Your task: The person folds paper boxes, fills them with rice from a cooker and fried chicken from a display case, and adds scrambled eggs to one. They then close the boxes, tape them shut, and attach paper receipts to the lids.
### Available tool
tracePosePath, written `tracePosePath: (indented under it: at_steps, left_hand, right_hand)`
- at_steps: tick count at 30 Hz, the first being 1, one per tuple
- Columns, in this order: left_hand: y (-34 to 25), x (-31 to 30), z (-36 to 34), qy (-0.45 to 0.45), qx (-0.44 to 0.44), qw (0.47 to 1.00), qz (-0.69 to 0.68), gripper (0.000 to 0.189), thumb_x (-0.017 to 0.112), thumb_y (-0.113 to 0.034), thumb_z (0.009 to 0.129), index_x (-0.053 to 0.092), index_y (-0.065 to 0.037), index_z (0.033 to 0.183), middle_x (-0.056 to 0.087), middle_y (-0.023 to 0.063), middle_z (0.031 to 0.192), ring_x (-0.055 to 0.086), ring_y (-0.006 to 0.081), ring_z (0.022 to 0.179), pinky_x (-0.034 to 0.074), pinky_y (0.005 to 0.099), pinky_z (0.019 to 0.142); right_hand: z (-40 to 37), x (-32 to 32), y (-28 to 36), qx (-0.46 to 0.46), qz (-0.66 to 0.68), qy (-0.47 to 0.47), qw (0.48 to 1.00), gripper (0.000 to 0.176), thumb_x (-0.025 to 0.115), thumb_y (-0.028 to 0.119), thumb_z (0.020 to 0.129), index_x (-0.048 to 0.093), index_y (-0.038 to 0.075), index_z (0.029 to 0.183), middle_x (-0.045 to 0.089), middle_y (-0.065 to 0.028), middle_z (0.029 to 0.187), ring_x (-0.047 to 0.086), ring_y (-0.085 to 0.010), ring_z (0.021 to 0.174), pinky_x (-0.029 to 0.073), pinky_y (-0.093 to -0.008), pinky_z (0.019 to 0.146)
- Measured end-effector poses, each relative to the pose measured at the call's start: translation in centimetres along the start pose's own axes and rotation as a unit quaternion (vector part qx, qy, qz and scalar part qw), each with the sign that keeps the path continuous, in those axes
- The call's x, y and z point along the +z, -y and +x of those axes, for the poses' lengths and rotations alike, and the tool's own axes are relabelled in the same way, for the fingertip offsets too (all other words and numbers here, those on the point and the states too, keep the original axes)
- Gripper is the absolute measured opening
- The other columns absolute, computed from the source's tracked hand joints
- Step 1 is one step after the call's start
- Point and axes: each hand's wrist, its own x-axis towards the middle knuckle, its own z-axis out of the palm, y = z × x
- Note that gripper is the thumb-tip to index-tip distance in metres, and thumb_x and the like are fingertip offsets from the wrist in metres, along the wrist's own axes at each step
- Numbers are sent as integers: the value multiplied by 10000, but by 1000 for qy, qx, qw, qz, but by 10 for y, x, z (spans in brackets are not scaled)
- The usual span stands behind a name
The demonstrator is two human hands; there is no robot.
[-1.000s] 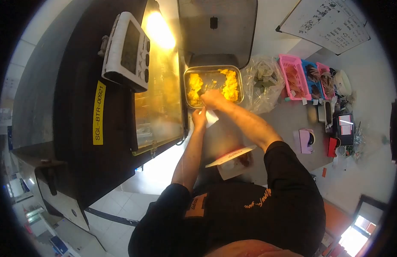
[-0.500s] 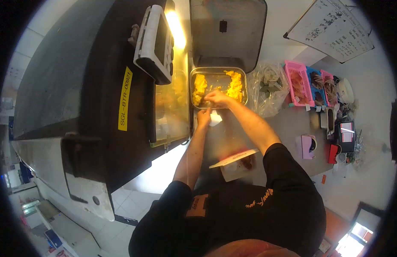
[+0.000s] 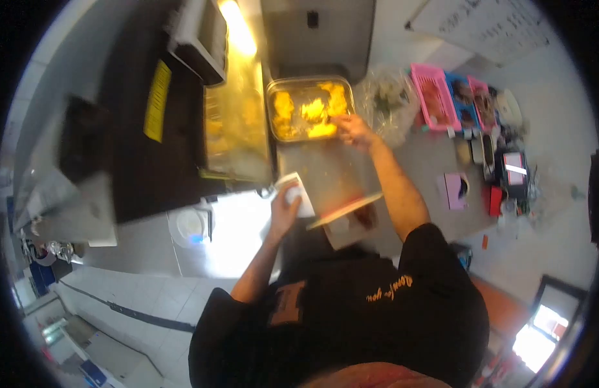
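A clear rectangular dish (image 3: 343, 80) stands on the metal counter, with soft yellow food (image 3: 314, 110) in clumps along both sides, in the middle and at the near edge. My right hand (image 3: 356, 131) reaches over the dish's near right corner, its fingers drawn together toward the yellow food; whatever they hold is too small and blurred to name. Lower and to the left, my left hand (image 3: 285, 210) has its fingers closed on a white sheet-like thing (image 3: 303, 196), apart from the dish.
Left of the dish are a lit glass-fronted cabinet (image 3: 238, 139) and a dark appliance with a yellow label (image 3: 158, 101). A clear plastic bag (image 3: 391, 107) and a pink basket (image 3: 435, 97) are on the right. A thin board (image 3: 346, 210) is near my body.
My left hand has drawn back toward my body with the white thing. My right hand has shifted to the dish's right corner. More yellow food shows in the dish's middle and near edge.
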Motion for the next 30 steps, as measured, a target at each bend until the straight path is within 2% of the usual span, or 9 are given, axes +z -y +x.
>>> tracePosePath:
  at_steps: [4, 6, 11, 12, 14, 16, 20, 26, 30]
  left_hand:
    - [-37, -23, -41, 28, -104, 994, -34, 341, 634, -67, 875, 596, -12, 1209, 645, 195, 1185, 587, 251, 1164, 432, 355, 1001]
    - [-31, -26, -58, -53, -13, 998, 27, 308, 635, -72, 884, 609, -4, 1183, 658, 177, 1147, 603, 255, 1097, 438, 352, 980]
    - [-23, -33, -73, -56, -56, 997, 16, 242, 636, -67, 890, 643, 9, 1120, 672, 149, 1114, 605, 246, 1091, 434, 344, 979]
    - [-24, -33, -74, -56, -50, 997, 26, 235, 637, -67, 890, 648, 10, 1112, 674, 147, 1109, 605, 243, 1089, 436, 341, 974]
    - [-26, -31, -73, -47, -36, 998, 23, 222, 637, -70, 894, 653, 12, 1100, 679, 144, 1100, 610, 227, 1075, 447, 329, 956]
    - [-35, -30, -71, -31, -16, 999, 15, 221, 636, -72, 897, 654, 13, 1100, 679, 144, 1103, 612, 221, 1070, 450, 324, 948]
    - [-49, -34, -74, -37, -25, 999, 6, 250, 635, -76, 894, 651, 12, 1127, 679, 146, 1105, 614, 232, 1064, 449, 329, 949]
    - [-42, -37, -99, -90, -56, 993, 52, 316, 603, -42, 865, 628, 4, 1177, 637, 166, 1175, 581, 259, 1123, 425, 362, 1002]
    - [-51, -13, -103, -99, -79, 992, -9, 401, 536, 23, 833, 581, 13, 1231, 608, 174, 1209, 575, 275, 1134, 429, 370, 1009]
  right_hand:
    - [-126, -34, -8, -46, 64, 65, 995, 163, 566, 260, 1000, 612, 105, 979, 360, 109, 594, 303, 11, 447, 229, -183, 368]
    - [-197, -45, -38, -33, 93, 57, 993, 162, 561, 257, 1002, 597, 114, 936, 348, 109, 588, 303, 11, 450, 233, -186, 367]
    - [-280, -51, -147, 86, 44, -61, 993, 157, 574, 231, 987, 606, 77, 977, 392, 47, 552, 380, -38, 470, 317, -229, 393]
    - [-273, -51, -189, -44, -109, -128, 985, 157, 580, 214, 976, 614, 69, 1024, 431, 2, 573, 419, -85, 480, 360, -262, 422]
    - [-256, -39, -250, -225, -359, -220, 879, 204, 591, 182, 951, 628, 57, 1108, 503, -80, 630, 492, -180, 512, 435, -325, 486]
    - [-256, -15, -267, -248, -507, -284, 775, 264, 598, 153, 926, 637, 58, 1169, 558, -145, 720, 553, -279, 566, 487, -384, 563]
    - [-264, 0, -256, -224, -571, -311, 726, 320, 616, 111, 894, 641, 63, 1210, 618, -138, 890, 647, -338, 682, 543, -397, 605]
    - [-230, 9, -135, -517, -445, -307, 664, 241, 648, 110, 874, 667, 59, 1109, 661, -138, 913, 649, -325, 706, 539, -377, 599]
    - [-87, 27, -44, -356, -354, -311, 807, 281, 529, 288, 948, 678, 83, 1071, 695, -169, 932, 661, -372, 878, 518, -455, 752]
